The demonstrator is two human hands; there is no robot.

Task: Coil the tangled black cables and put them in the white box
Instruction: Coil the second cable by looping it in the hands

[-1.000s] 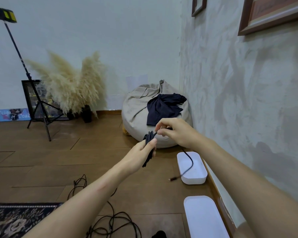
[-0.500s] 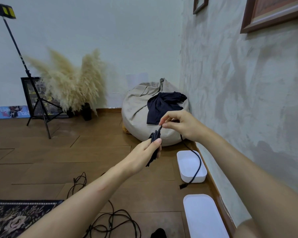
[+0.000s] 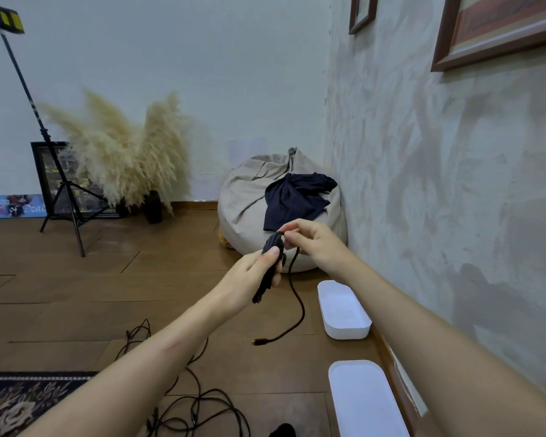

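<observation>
We grip a part-wound cable bundle (image 3: pixel 273 247) in the left hand (image 3: pixel 252 275), fingers and thumb curled round its middle, seemingly so the loops cannot spring apart. The right hand (image 3: pixel 312 244) pinches the strand at the bundle's top, apparently to steer the next turn. From that pinch the loose tail (image 3: pixel 297 298) drops in a curve to a plug (image 3: pixel 259 342) low over the floor (image 3: pixel 76 294); whether the plug touches the floor we cannot tell. Some length looks left to wind. The open white box (image 3: pixel 347 332) stands at the floor's right edge, against the wall and below our hands, probably kept close for the drop. What we take for its lid (image 3: pixel 366 402) lies nearer us along the same edge. More tangled cables (image 3: pixel 196 408) sprawl by the floor's near edge, beside a patterned rug (image 3: pixel 19 402), and by our judgement they await coiling. A bean bag (image 3: pixel 246 200) fills the far right corner.
</observation>
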